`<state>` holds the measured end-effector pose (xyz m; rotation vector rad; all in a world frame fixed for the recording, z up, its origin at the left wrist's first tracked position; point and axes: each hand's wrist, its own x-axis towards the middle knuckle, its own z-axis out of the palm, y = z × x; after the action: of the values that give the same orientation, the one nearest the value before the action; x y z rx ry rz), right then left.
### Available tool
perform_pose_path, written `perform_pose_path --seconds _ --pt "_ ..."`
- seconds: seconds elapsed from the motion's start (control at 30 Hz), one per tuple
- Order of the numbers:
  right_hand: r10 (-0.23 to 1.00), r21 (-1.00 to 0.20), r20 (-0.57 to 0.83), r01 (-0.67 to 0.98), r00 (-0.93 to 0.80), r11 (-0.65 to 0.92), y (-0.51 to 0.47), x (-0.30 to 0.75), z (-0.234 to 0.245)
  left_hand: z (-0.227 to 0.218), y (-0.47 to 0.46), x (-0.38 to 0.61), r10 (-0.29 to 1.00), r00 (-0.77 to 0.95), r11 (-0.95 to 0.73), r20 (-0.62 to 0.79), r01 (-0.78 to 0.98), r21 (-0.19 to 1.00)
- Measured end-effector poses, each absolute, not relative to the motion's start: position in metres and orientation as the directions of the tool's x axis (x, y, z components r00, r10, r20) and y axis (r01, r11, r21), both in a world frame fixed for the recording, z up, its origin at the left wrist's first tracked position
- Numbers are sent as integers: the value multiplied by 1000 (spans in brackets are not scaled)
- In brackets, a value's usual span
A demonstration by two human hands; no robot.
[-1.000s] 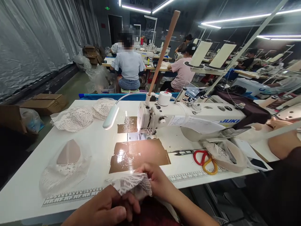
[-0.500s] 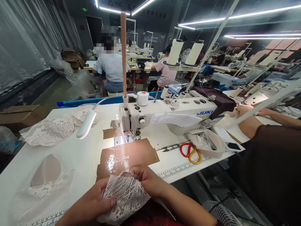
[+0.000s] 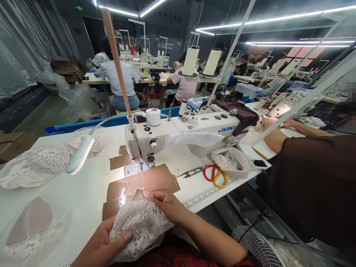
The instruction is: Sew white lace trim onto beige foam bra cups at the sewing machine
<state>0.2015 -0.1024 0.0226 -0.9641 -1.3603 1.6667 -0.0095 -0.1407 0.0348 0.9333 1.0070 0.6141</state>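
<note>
A piece of white lace fabric (image 3: 140, 222), domed like a bra cup, is held between both hands at the table's near edge. My left hand (image 3: 107, 237) grips its left side, thumb on top and the other fingers hidden behind it. At the upper right edge, my right hand (image 3: 164, 202) pinches the lace with its fingers curled. A beige lining corner (image 3: 138, 194) sticks up above the lace. Just beyond lies brown tape (image 3: 144, 181) in front of the sewing machine (image 3: 180, 129). The scissors (image 3: 214, 174) with red and yellow handles lie to the right.
More lace pieces (image 3: 39, 161) and a beige cup piece (image 3: 32, 222) lie on the left of the white table (image 3: 86, 193). A lamp (image 3: 80, 155) hangs over that side. A co-worker's arm (image 3: 274, 137) rests at the right. A fan (image 3: 256, 244) stands below the table.
The view has turned to the right, so the machine and table sit further left. The lace now looks more rounded and the lining corner shows more above it. Both hands keep their hold.
</note>
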Motion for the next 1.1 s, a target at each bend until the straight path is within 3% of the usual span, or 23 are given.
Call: perform_pose_path --seconds 0.27,0.4,0.5,0.6,0.7,0.77,0.83,0.97,1.1 --pt "845 -966 -136 -120 -518 -229 -104 208 24 41 -142 -5 772 413 581 -483 -151 800" --pt "916 -905 -160 -316 -367 -285 -104 208 24 29 -141 -17 793 348 597 -500 -284 750" --pt "941 -895 -146 -364 -305 -257 -104 207 22 26 -143 -18 786 276 616 -552 -419 667" --pt "930 -945 -43 -288 -365 -157 -105 202 24 35 -146 -2 776 282 619 -565 -515 593" --pt "890 -986 141 -146 -434 85 -106 194 28 47 -147 18 789 311 611 -530 -484 626" --pt "864 -982 181 -129 -469 136 -107 191 31 50 -145 27 786 300 617 -541 -429 659" --pt "875 -985 114 -172 -471 36 -109 189 32 47 -144 30 777 271 628 -568 -385 676" --pt "914 -886 -186 -341 -361 -315 -113 186 30 36 -146 26 785 248 618 -567 -370 694" --pt "937 -752 -264 -559 -231 -350 -113 182 31 33 -152 22 798 181 595 -576 -396 700"
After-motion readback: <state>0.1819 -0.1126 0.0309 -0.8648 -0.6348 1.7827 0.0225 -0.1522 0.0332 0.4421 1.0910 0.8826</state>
